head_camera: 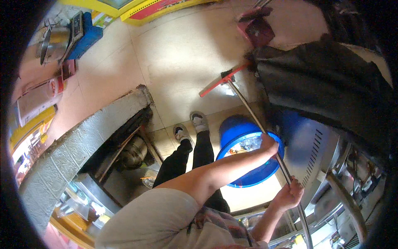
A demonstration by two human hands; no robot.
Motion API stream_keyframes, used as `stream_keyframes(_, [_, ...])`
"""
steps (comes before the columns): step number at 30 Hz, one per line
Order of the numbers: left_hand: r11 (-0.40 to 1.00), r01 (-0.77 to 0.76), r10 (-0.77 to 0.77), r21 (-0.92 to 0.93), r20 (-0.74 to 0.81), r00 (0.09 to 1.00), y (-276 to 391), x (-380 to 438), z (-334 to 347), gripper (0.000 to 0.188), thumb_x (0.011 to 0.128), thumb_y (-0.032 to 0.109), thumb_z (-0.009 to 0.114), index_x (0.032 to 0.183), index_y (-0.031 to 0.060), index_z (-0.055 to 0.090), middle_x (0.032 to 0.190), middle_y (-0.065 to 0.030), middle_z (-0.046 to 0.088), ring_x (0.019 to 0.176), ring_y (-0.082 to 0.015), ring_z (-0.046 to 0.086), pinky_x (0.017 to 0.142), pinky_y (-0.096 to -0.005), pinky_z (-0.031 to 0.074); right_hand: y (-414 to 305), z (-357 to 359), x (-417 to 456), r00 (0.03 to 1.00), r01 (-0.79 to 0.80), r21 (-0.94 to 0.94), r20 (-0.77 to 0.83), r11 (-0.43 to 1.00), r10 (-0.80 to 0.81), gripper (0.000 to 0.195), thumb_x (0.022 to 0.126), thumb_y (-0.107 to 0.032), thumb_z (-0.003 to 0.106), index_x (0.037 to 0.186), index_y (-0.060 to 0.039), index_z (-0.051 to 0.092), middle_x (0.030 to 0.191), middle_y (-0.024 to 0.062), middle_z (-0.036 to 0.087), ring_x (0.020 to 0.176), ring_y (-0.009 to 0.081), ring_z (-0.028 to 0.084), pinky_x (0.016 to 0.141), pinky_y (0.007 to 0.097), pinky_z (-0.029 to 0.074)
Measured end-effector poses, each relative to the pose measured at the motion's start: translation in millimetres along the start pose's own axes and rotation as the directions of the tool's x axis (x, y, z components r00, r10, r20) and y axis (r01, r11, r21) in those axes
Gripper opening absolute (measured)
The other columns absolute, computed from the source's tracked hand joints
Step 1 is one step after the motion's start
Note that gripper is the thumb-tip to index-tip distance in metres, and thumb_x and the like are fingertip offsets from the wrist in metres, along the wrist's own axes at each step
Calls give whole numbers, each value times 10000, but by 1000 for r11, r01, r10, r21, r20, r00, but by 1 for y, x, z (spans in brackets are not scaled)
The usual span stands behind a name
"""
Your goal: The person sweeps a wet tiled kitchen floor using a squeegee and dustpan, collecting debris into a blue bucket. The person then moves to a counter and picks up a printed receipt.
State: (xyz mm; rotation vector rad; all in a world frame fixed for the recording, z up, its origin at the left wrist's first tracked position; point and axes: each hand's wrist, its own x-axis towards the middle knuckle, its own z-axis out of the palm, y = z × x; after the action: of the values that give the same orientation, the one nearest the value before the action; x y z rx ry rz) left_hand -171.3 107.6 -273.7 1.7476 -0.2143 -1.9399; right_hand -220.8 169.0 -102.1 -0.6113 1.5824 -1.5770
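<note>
My left hand [269, 145] is closed around the metal pole of a floor squeegee [224, 80]. Lower on the picture, nearer my body, my right hand [289, 193] grips the same pole. The squeegee's long red head lies at the floor ahead of my feet, with a small dark piece against its middle. Below the pole and my left forearm stands a round blue plastic bin [228, 124] with mixed refuse in it. Part of the bin's opening is hidden by my arm.
A large black sheet or cover [320, 81] hangs at the right. A red dustpan [259, 31] stands beyond it. At left are a low tiled ledge [77, 140], a metal pot [135, 152] behind it, and a blue scale [84, 37] further off.
</note>
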Motion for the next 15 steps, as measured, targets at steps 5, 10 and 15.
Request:
stream_keyframes(5, [971, 172, -169, -165, 35, 985, 35, -28, -45, 436, 781, 74, 532, 1049, -59, 215, 776, -208, 483, 536, -270, 560, 338, -335, 460, 1, 10, -12, 995, 57, -270, 89, 961, -34, 272, 829, -111, 400, 578, -151, 305, 576, -20, 243, 618, 131, 306, 829, 349, 337])
stream_keyframes(10, [988, -18, -16, -151, -221, 975, 43, -11, -145, 364, 757, 74, 556, 990, -111, 349, 800, -212, 508, 634, -292, 565, 475, -374, 474, 43, 71, -50, 976, -90, 175, 214, 980, 52, 220, 811, -197, 444, 618, -149, 350, 572, -11, 252, 639, 146, 315, 883, 389, 328])
stream_keyframes(15, [995, -36, -11, -95, -448, 894, 81, 7, -255, 223, 775, 57, 536, 881, -125, 462, 694, -195, 556, 530, -268, 586, 372, -371, 474, 98, 160, -75, 905, -68, 90, 425, 994, 24, 208, 835, -223, 475, 658, -145, 398, 642, 23, 406, 675, 169, 405, 855, 416, 350])
